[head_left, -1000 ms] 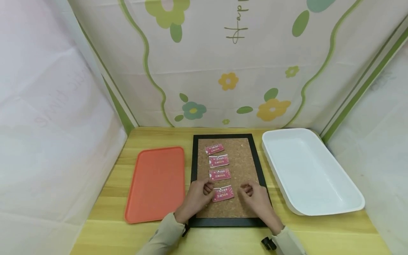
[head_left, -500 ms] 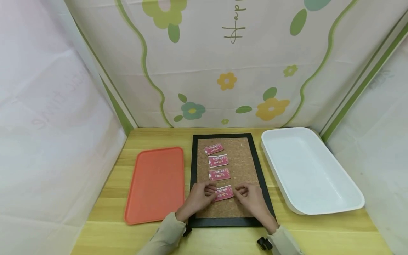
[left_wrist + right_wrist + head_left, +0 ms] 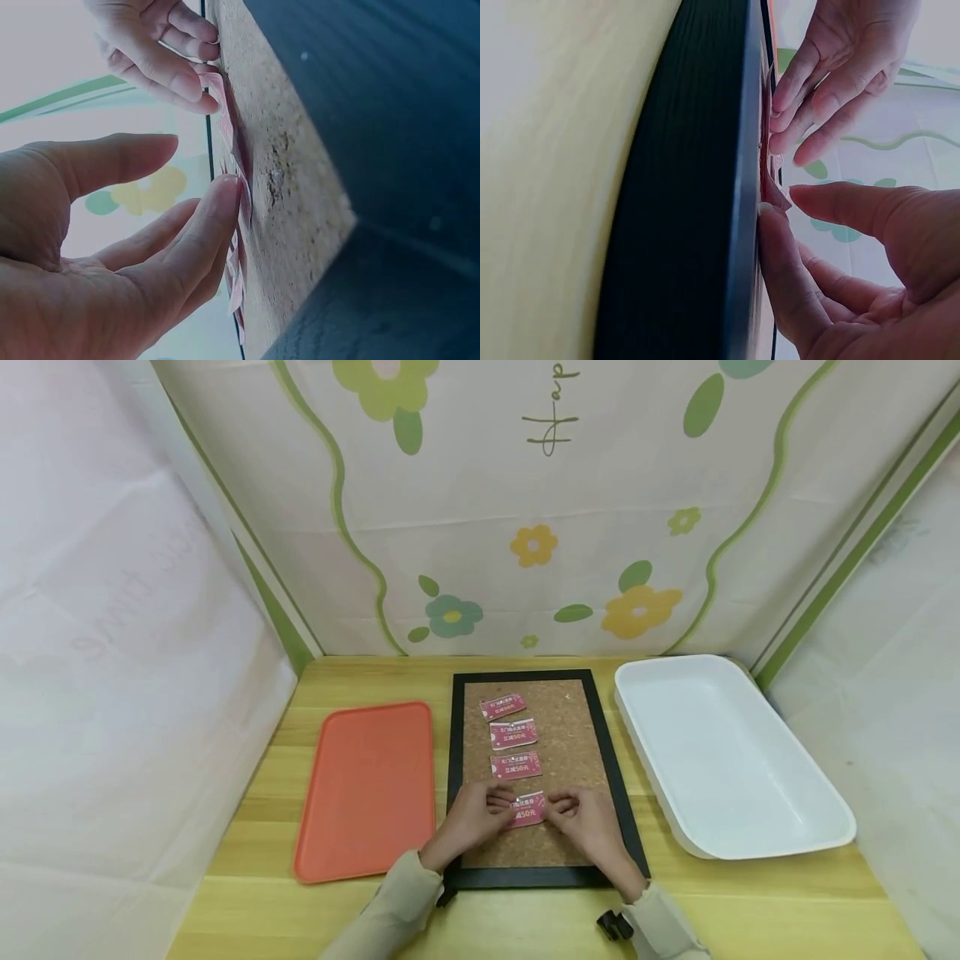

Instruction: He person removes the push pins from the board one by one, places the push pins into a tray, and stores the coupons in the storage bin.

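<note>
Several pink coupons lie in a column on a cork board (image 3: 570, 752) with a black frame. Both hands are at the nearest coupon (image 3: 528, 811), which has a small pale dot at its upper edge. My left hand (image 3: 474, 814) touches its left side with a fingertip, the thumb held well apart in the left wrist view. At its right edge, my right hand (image 3: 588, 827) pinches a raised corner (image 3: 778, 198) between thumb and finger. The left end of this coupon is hidden behind the left fingers in the head view. Farther up lie the third coupon (image 3: 516, 766) and the top coupon (image 3: 502, 707).
An orange-red tray (image 3: 367, 793) lies left of the board on the wooden table (image 3: 247, 860). A deep white tub (image 3: 735, 760) stands to the right. Floral cloth (image 3: 465, 510) rises behind, with pale cloth walls on both sides.
My right hand has moved left from beside the nearest coupon onto its right edge. The left hand has shifted slightly right and covers more of the coupon. The other coupons stay put.
</note>
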`<state>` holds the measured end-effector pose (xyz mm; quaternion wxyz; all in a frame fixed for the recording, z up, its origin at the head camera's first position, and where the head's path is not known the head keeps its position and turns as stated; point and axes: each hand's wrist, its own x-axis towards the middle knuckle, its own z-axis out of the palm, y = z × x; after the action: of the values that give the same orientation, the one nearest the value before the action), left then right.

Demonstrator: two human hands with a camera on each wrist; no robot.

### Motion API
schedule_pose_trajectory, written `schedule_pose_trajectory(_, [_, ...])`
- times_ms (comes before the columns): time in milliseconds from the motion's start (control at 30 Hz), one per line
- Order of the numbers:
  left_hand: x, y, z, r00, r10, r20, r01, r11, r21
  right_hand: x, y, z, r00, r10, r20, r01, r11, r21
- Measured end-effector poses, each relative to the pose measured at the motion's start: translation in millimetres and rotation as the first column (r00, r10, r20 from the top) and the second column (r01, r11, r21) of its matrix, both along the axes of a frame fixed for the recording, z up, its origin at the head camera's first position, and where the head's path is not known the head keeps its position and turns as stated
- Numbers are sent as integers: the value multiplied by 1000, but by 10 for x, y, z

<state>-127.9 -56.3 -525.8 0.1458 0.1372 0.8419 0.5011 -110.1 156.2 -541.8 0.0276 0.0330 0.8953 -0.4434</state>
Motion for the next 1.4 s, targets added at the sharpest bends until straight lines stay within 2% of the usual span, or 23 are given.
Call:
schedule_pose_trajectory(200, [-59,15,11,1000,-15,17,15,1000,8,12,-4,13,1000,3,31,-3,1000,3])
schedule_pose_trajectory(367, [-104,37,41,998,-16,57,15,1000,8,-1,-16,30,998,2,61,2,998,-58])
schedule_pose_trajectory(800, [-128,101,90,994,6,107,0,999,-53,-11,-94,-3,999,6,47,-2,998,-64])
schedule_pose_trajectory(1067, [-206,122,81,997,-42,63,48,994,-103,-18,-122,-11,999,8,50,-5,998,-66])
schedule_pose_trajectory(1267, [-228,162,69,999,-40,26,44,980,-194,-30,-130,-9,999,11,47,-8,998,-69])
schedule_pose_trajectory(1400, [-239,193,48,999,-37,8,38,974,-224,-39,-128,-19,999,11,36,-8,997,-82])
